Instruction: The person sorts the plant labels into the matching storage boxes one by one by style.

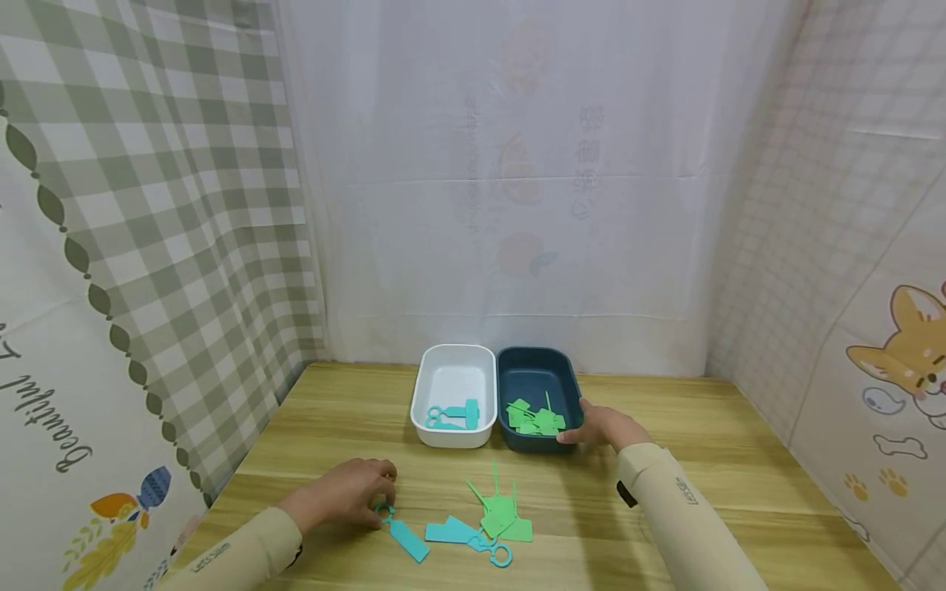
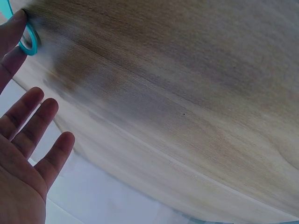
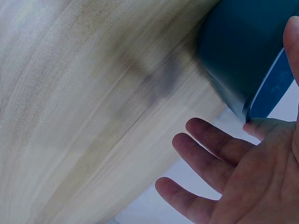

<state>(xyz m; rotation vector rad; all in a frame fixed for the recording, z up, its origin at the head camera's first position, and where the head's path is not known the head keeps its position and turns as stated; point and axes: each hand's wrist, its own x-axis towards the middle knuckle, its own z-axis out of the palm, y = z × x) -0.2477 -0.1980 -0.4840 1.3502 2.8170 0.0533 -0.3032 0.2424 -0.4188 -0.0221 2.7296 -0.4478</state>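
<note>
Left hand (image 1: 347, 492): pinching, thumb and forefinger nearly together on the ring (image 2: 33, 44) of a blue tag (image 1: 408, 540), with the other three fingers fanned out, probably just to stay clear of so thin a piece.
Blue tag: right there at four o'clock from the left hand, ring at the fingertips, flat end slanting off toward five; taken by the ring, presumably for a surer hold than on the flat strip.
Right hand (image 1: 606, 427): over at the near right corner of the dark bin (image 1: 539, 444), well open, nothing visible in the grasp; forefinger close against the rim, perhaps to steady the bin, firm contact hard to tell.
Loose blue tags (image 1: 448, 532): overlapping at four o'clock from the left hand, just past the pinched one.
Green tags (image 1: 498, 517): bunched at eight o'clock from the right hand, stems toward eleven and twelve.
Bins: white bin (image 1: 452, 437) at two o'clock from the left hand, dark bin at ten from the right; blue pieces (image 1: 471, 414) in one, green pieces (image 1: 545, 422) in the other, seemingly to divide by colour.
</note>
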